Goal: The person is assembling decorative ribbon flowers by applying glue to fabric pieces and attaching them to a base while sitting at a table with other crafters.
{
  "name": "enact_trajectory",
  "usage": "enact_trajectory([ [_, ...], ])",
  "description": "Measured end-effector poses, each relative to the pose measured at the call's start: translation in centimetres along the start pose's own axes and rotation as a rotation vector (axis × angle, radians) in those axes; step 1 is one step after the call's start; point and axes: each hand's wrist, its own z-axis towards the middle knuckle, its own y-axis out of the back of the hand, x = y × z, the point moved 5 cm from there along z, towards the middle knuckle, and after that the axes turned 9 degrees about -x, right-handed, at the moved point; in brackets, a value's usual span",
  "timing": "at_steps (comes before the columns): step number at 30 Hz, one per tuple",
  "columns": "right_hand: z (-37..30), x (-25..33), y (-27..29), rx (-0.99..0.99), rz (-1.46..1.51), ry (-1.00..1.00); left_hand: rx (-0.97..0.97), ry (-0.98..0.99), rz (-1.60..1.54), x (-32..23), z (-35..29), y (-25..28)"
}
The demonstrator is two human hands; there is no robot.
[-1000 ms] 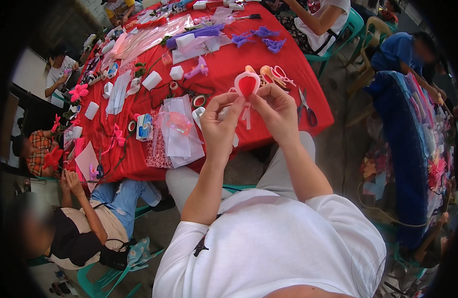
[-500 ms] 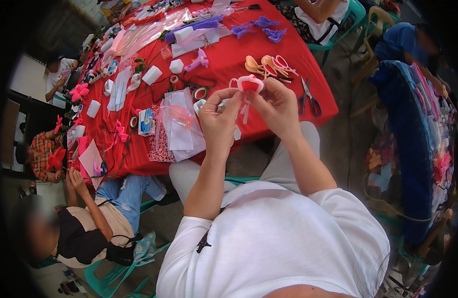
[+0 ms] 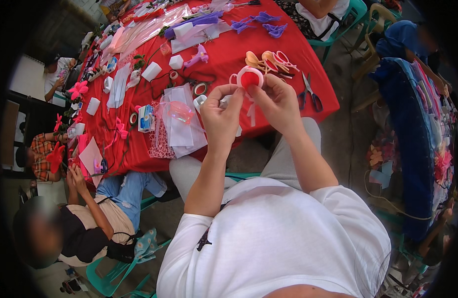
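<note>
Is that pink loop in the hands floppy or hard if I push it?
The pink loop would probably bend easily, because its rim is thin and curved. It's likely light too: the left hand and right hand hold it just by the fingertips.

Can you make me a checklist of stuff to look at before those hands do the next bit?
1. Right hand on the pink-rimmed red oval piece: ok, thumb over its lower edge.
2. Left hand there too: ok, fingertips pinched at its lower left side.
3. Narrow pale pink strip dangling below: ok, between the hands.
4. Dark-handled metal scissors uncovered: ok, on the red cloth tablecloth.
5. Scissors closed: not ok, they look slightly open.
6. Back of the piece neat: cannot tell, it's hidden.
</note>
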Motion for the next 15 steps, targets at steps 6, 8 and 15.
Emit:
enact_trajectory([
  [6,0.05,0.44,0.04,0.038,0.010,-0.007,0.007,0.129,-0.036,-0.04,-0.10,-0.16],
  [8,0.09,0.48,0.08,0.056,0.035,-0.034,0.018,0.139,-0.070,0.12,0.09,0.02],
  [15,0.25,0.75,0.61,0.099,0.065,-0.135,0.054,0.207,-0.198,0.42,0.08,-0.06],
])
